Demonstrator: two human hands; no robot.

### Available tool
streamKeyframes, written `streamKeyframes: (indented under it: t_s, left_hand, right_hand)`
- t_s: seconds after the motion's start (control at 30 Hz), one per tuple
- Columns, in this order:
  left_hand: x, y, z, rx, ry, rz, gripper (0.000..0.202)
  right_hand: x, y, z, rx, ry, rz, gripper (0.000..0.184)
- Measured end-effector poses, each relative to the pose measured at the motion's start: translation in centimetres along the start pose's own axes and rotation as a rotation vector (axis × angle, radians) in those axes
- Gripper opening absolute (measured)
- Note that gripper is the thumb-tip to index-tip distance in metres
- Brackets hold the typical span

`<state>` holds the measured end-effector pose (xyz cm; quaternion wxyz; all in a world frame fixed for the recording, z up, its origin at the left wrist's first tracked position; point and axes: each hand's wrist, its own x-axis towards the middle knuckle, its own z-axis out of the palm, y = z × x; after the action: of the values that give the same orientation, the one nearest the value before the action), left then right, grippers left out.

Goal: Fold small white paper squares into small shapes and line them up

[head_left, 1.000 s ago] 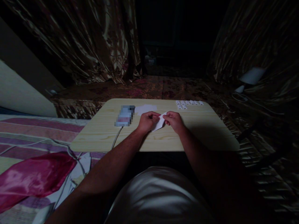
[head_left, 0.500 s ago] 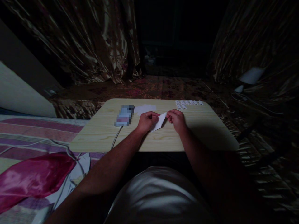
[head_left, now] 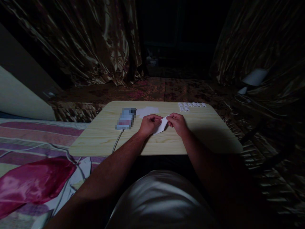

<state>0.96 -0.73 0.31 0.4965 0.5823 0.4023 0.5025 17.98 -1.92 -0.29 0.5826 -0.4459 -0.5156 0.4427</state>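
Note:
A small white piece of paper (head_left: pixel 161 126), apparently folded, is held between both hands just above the table. My left hand (head_left: pixel 148 124) grips its left side, the thumb and fingers closed on it. My right hand (head_left: pixel 176 122) pinches its upper right corner. Behind my left hand lie several loose white sheets of paper (head_left: pixel 147 111). At the table's far right, several small folded white paper pieces (head_left: pixel 189 105) sit in two rows. Fingertips partly hide the paper's edges.
The pale wooden table (head_left: pixel 95 140) has rounded corners. On its left lies a blurred-out phone (head_left: pixel 125 119) with a white cable (head_left: pixel 116 141) running off the front edge. A striped bed with a shiny pink cloth (head_left: pixel 35 184) is at left. A white lamp (head_left: pixel 254 77) stands at right.
My right hand has moved slightly left and in along the paper's upper corner, closer to my left hand. The left hand keeps its hold. The view has shifted a little.

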Motion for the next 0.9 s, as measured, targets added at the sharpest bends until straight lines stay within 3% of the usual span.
streamKeyframes:
  t_s: [0.4, 0.63, 0.9]
  left_hand:
    - [0.08, -0.44, -0.14, 0.029, -0.037, 0.005, 0.03]
    - [0.14, -0.35, -0.17, 0.027, -0.017, -0.019, 0.029]
    - [0.17, -0.23, -0.17, -0.013, 0.019, -0.004, 0.029]
  right_hand:
    - [0.14, 0.22, -0.07, -0.005, 0.034, -0.065, 0.023]
    - [0.47, 0.22, -0.29, 0.053, 0.135, -0.037, 0.016]
    - [0.05, 0.03, -0.37, 0.013, -0.092, 0.011, 0.021]
